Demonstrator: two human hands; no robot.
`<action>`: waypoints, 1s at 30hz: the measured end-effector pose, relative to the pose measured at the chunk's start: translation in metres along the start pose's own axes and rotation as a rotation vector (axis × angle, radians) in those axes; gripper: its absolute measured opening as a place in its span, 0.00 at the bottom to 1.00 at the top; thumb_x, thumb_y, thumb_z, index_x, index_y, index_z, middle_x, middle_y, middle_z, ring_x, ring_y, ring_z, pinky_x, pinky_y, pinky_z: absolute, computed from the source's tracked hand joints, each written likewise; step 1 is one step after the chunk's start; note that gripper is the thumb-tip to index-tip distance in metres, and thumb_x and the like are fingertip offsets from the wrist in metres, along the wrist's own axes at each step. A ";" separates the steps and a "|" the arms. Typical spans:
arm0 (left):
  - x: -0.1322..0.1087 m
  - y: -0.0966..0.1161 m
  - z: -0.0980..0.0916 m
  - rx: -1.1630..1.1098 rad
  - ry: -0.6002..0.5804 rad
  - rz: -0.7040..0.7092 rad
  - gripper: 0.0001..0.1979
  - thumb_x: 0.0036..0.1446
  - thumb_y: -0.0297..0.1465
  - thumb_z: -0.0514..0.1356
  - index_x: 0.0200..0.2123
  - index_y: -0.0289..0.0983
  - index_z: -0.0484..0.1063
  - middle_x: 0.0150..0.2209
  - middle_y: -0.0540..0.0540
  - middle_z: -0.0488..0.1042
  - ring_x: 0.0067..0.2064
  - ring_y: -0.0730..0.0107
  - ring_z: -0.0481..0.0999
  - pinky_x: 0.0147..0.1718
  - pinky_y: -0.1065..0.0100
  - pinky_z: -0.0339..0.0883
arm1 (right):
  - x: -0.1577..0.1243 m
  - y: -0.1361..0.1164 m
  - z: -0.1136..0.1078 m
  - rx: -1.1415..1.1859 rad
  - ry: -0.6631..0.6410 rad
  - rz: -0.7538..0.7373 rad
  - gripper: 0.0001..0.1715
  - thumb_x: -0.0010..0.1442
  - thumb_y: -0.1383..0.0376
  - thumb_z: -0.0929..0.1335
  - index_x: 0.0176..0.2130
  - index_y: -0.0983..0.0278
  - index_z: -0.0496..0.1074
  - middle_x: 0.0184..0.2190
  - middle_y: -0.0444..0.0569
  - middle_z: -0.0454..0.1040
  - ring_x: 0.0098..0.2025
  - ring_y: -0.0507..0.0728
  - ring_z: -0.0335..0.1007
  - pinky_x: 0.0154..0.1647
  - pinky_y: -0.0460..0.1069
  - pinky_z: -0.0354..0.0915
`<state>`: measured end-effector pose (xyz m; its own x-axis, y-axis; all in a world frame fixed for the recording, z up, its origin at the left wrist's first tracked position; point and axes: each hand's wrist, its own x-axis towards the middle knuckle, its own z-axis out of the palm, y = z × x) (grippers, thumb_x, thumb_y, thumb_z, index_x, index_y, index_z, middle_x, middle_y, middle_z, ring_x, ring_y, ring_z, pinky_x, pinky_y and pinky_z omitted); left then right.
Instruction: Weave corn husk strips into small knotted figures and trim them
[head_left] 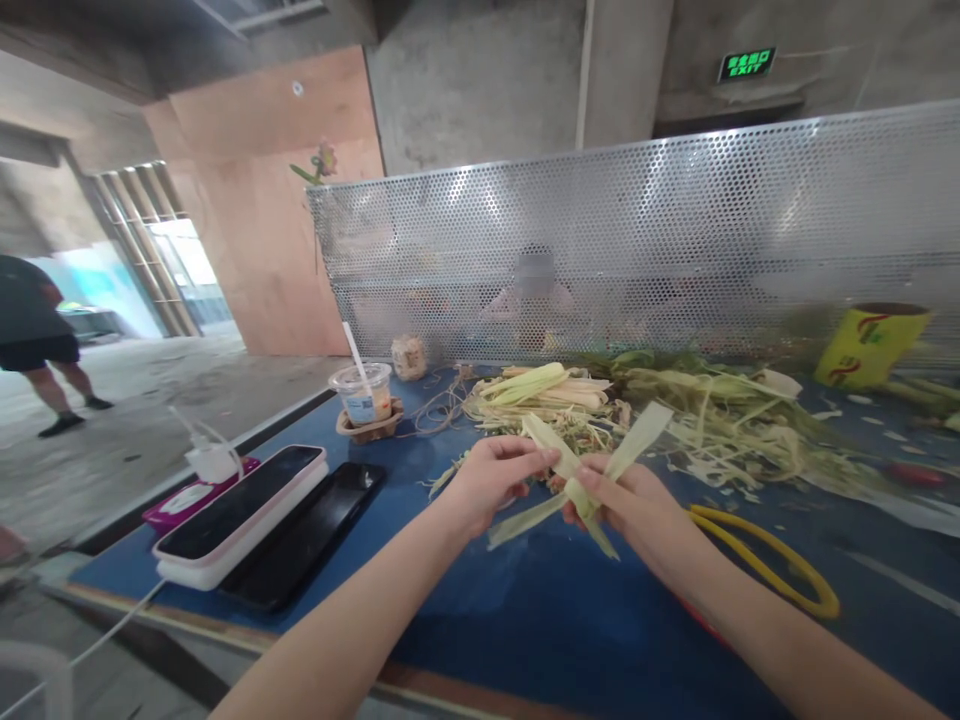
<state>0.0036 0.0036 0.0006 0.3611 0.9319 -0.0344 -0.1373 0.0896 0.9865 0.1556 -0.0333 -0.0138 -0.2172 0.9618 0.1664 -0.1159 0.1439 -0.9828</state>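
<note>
Both hands work above the blue-topped wooden desk (480, 620). The left hand (499, 478) pinches the pale green, flat corn-husk strips (577, 490) between thumb and fingers; the right hand (619, 490) grasps them where they cross and fold, loose ends sticking out several ways. The strips are held up between the two hands, off the surface.

Left of the forearms lie a glossy black smartphone (307, 540) and, just beside it, a dark-screened device with a pale pink rim (244, 510). A curved yellow loop (795, 575) lies right of the right hand.

Beyond the hands are a heaped bundle of pale husks (544, 390) and, at its left, a lidded clear plastic cup (361, 395) with a white straw, seated in a brown cardboard holder (367, 428). Farther right stands a bright yellow cylindrical roll (870, 345). Behind everything rises a perforated silver metal panel (637, 240).
</note>
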 end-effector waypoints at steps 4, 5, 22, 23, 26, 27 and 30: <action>0.002 -0.002 -0.002 0.049 0.007 0.082 0.12 0.37 0.36 0.67 0.21 0.32 0.73 0.21 0.49 0.69 0.21 0.81 0.61 0.21 0.74 0.52 | 0.001 0.000 0.002 -0.116 0.059 0.040 0.19 0.45 0.52 0.70 0.25 0.66 0.71 0.15 0.43 0.67 0.17 0.48 0.59 0.18 0.44 0.54; 0.003 -0.001 -0.003 0.054 0.010 0.097 0.12 0.38 0.36 0.66 0.22 0.32 0.73 0.21 0.49 0.69 0.21 0.81 0.61 0.21 0.74 0.52 | 0.001 0.000 0.002 -0.116 0.063 0.044 0.19 0.45 0.52 0.70 0.25 0.66 0.72 0.15 0.43 0.67 0.17 0.49 0.60 0.18 0.44 0.54; 0.001 -0.002 0.005 0.061 -0.147 -0.067 0.11 0.37 0.28 0.66 0.27 0.32 0.70 0.25 0.45 0.72 0.27 0.73 0.70 0.26 0.72 0.62 | 0.006 0.006 -0.005 0.086 0.141 -0.120 0.15 0.44 0.59 0.72 0.34 0.63 0.73 0.24 0.44 0.71 0.24 0.49 0.63 0.26 0.45 0.62; 0.000 -0.004 0.007 0.069 -0.259 -0.080 0.14 0.33 0.26 0.68 0.27 0.31 0.70 0.26 0.46 0.72 0.27 0.73 0.71 0.28 0.71 0.63 | 0.006 0.005 -0.005 0.075 0.159 -0.123 0.16 0.44 0.59 0.72 0.34 0.63 0.73 0.25 0.44 0.71 0.25 0.50 0.64 0.26 0.45 0.62; -0.003 -0.008 0.012 0.042 -0.418 -0.082 0.17 0.29 0.27 0.70 0.28 0.32 0.71 0.28 0.46 0.72 0.29 0.72 0.71 0.32 0.68 0.65 | 0.006 0.003 -0.004 0.046 0.209 -0.143 0.18 0.42 0.58 0.72 0.34 0.64 0.72 0.24 0.45 0.71 0.23 0.50 0.64 0.23 0.45 0.63; -0.004 -0.009 0.012 0.044 -0.405 -0.061 0.17 0.29 0.28 0.70 0.28 0.32 0.72 0.28 0.46 0.72 0.29 0.72 0.71 0.32 0.68 0.65 | 0.006 0.002 -0.004 0.036 0.218 -0.156 0.18 0.42 0.58 0.72 0.34 0.64 0.72 0.24 0.45 0.71 0.23 0.50 0.64 0.23 0.45 0.63; -0.004 -0.011 0.013 0.096 -0.351 0.020 0.15 0.33 0.33 0.69 0.26 0.32 0.72 0.25 0.47 0.72 0.28 0.73 0.70 0.32 0.69 0.64 | 0.005 0.000 -0.002 0.017 0.248 -0.182 0.18 0.41 0.58 0.73 0.32 0.64 0.71 0.24 0.44 0.71 0.24 0.51 0.66 0.24 0.46 0.65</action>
<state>0.0156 -0.0054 -0.0084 0.6563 0.7541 0.0254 -0.0660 0.0238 0.9975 0.1565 -0.0278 -0.0132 0.0521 0.9482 0.3132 -0.1483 0.3175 -0.9366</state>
